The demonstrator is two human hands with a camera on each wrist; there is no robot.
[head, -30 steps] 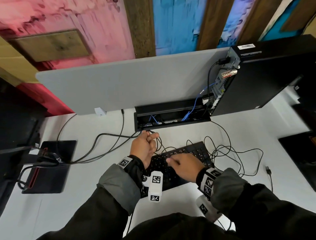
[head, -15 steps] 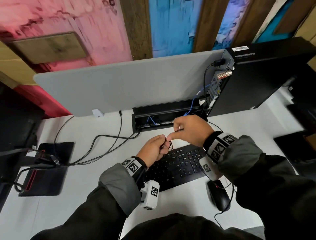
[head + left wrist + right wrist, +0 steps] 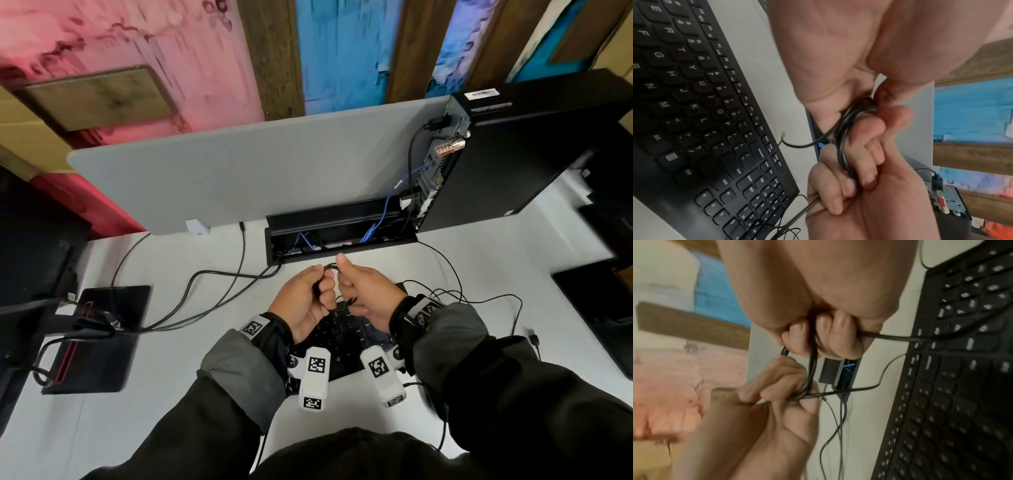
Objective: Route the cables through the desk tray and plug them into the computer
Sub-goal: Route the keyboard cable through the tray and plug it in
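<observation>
Above the white surface (image 3: 178,394), the left hand (image 3: 303,301) and right hand (image 3: 368,294) meet knuckle to knuckle, each grip curled tight round one coiled bundle of black cables (image 3: 846,129) held between them. The hands hover over the keyboard (image 3: 701,113), just before the open desk tray (image 3: 339,219); the computer (image 3: 520,147) stands at right.

**Colours and patterns across the desk**

The cable bundle (image 3: 329,269) was black, as were the keyboard (image 3: 701,113) with white legends, the desk tray (image 3: 337,217) and the computer (image 3: 534,144). Blue cables (image 3: 385,216) showed in the tray. The desk (image 3: 191,342) was white, the divider panel (image 3: 246,171) grey. The wrist tags (image 3: 317,365) carried black-and-white square patterns. The wall at upper left was pink, at upper centre blue
</observation>
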